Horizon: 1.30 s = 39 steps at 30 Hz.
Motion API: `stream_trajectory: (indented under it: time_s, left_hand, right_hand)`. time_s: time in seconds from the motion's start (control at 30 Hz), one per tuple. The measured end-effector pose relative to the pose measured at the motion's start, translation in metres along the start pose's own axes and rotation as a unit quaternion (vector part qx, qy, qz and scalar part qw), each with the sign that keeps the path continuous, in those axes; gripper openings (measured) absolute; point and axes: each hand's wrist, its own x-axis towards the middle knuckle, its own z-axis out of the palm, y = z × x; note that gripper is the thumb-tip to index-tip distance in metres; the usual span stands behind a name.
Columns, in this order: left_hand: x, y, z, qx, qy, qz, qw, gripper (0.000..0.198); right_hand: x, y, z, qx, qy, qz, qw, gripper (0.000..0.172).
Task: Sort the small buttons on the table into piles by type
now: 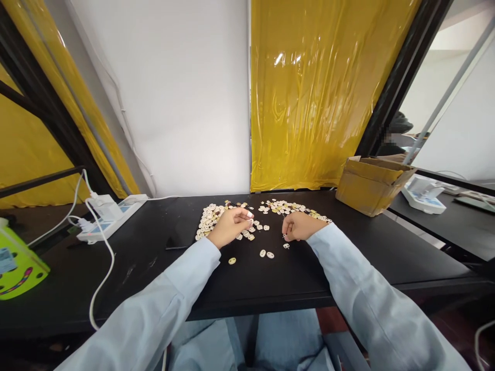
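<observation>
Small flat oval pieces, mostly cream white with dark spots or holes, lie over the black table. My left hand (pixel 232 225) reaches in beside the left pile of pieces (pixel 209 219), thumb and fingertips pinched on a small white piece. Opposite it, my right hand (pixel 299 226) has its fingertips pressed together just above the tabletop; what they hold, if anything, is too small to make out. A single white piece (pixel 286 246) lies right below those fingertips. Between the hands and nearer to me are two white pieces (pixel 266 254) and a yellowish piece (pixel 232 261).
A second pile of pieces (pixel 284 207) stretches behind my right hand. At the back right stands an open cardboard box (pixel 371 185). On the left are a white power strip (pixel 112 219) with cables and a bright green container (pixel 19 263). A dark flat panel (pixel 180 232) lies by the left pile.
</observation>
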Motion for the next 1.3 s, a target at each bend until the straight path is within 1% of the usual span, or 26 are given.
stream_trajectory:
  time_s: [0.13,0.23,0.3,0.4,0.5,0.6,0.73,0.8,0.93,1.0,1.07,1.2,1.3]
  left_hand:
    - [0.001,-0.002,0.0,-0.01,-0.015,-0.005,1.0,0.024]
    - [0.001,-0.001,0.001,-0.022,-0.017,-0.013,1.0,0.027]
    - [0.0,0.0,0.002,-0.026,-0.02,-0.018,0.999,0.029]
    - [-0.002,0.003,0.005,-0.025,-0.035,-0.017,0.999,0.029]
    - [-0.003,0.003,0.008,-0.034,-0.047,-0.013,0.998,0.028]
    - [-0.003,0.002,0.01,-0.043,-0.049,-0.017,0.998,0.028]
    - [-0.003,0.003,0.011,-0.042,-0.05,-0.021,0.998,0.029]
    - [-0.003,0.003,0.01,-0.04,-0.045,-0.023,0.998,0.03]
    - [-0.002,0.002,0.008,-0.042,-0.034,-0.012,0.998,0.032]
    - [-0.001,0.001,0.008,-0.043,-0.038,-0.007,0.998,0.034]
    - [-0.001,0.0,0.008,-0.04,-0.047,-0.003,0.998,0.035]
    - [-0.003,0.002,0.01,-0.026,-0.052,-0.003,0.998,0.033]
    - [-0.004,0.004,0.011,-0.021,-0.049,0.0,0.999,0.029]
  right_hand:
    - [0.003,0.003,0.001,0.02,-0.001,-0.011,1.0,0.016]
    - [0.003,-0.003,0.004,0.068,0.009,-0.033,0.997,0.017]
    - [0.004,-0.011,0.009,0.126,0.016,-0.068,0.99,0.016]
    - [0.005,-0.024,0.021,0.199,0.048,-0.144,0.968,0.014]
    - [0.008,-0.03,0.033,0.223,0.072,-0.175,0.956,0.014]
    - [0.011,-0.031,0.042,0.222,0.067,-0.176,0.957,0.015]
    - [0.014,-0.028,0.048,0.225,0.066,-0.182,0.955,0.015]
    - [0.015,-0.028,0.049,0.225,0.075,-0.19,0.953,0.014]
    - [0.015,-0.03,0.048,0.226,0.112,-0.187,0.949,0.014]
    - [0.015,-0.031,0.048,0.226,0.119,-0.191,0.948,0.014]
    - [0.016,-0.033,0.05,0.222,0.113,-0.201,0.947,0.014]
    - [0.017,-0.034,0.053,0.237,0.092,-0.2,0.946,0.015]
    - [0.017,-0.034,0.055,0.245,0.093,-0.199,0.944,0.017]
